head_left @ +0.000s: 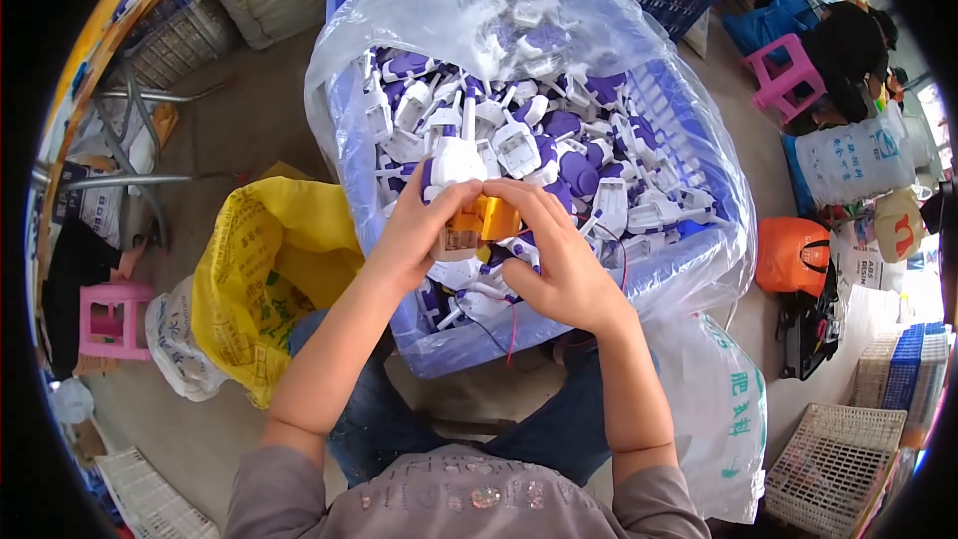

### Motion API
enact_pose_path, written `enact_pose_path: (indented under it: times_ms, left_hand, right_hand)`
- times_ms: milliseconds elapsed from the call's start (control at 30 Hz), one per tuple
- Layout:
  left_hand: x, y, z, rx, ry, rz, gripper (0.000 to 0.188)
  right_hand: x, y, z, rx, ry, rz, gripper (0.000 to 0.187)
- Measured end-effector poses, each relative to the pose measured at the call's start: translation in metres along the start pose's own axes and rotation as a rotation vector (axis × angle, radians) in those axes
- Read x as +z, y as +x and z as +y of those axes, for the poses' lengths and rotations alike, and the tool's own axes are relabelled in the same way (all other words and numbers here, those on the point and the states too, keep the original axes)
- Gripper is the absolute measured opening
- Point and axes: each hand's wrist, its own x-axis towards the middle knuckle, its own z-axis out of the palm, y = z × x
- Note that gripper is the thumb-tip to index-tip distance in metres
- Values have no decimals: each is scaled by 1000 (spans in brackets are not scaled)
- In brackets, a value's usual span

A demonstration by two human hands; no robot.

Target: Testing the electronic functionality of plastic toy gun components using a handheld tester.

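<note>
My left hand (pixel 411 232) is wrapped round a white and purple plastic toy housing (pixel 459 162), which has a narrow stem pointing away from me. Against its near end sits a shiny orange-amber plastic piece (pixel 498 219). The fingers of my right hand (pixel 567 274) curl over that orange piece, with the thumb bent below it. A thin red wire (pixel 513 329) and a dark one hang down beneath my hands. Under them, a blue plastic crate (pixel 439 359) lined with clear film holds many similar white and purple housings (pixel 579 168).
Left of the crate stands an open yellow woven sack (pixel 225 289), near a pink stool (pixel 115 319). To the right are a white sack (pixel 714 409), an orange bag (pixel 791 255) and white baskets (pixel 833 459). Another person sits at the far right by a pink stool (pixel 784 78).
</note>
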Motion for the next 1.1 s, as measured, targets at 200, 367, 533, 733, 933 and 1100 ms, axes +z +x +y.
enact_pose_path:
  times_ms: [200,367,533,733,933,1100]
  left_hand:
    - [3,-6,-4,-44,-115,-186,47]
    - [9,-14,-2,-89,-233,-165,49]
    - [4,-14,-4,-121,-250,-30,41]
    - [-6,-8,0,-176,-322,71,38]
    - [-7,-11,-1,-173,-297,32,39]
    - [-7,-17,1,-200,-305,17,36]
  right_hand:
    - [18,-1,-14,82,-126,156,35]
    - [25,3,-16,-8,-260,252,18]
    - [40,6,-14,-6,-271,295,18]
    - [42,5,-8,-42,-10,480,5]
    - [48,8,-7,42,45,321,12]
    - [55,14,-6,91,-120,227,11]
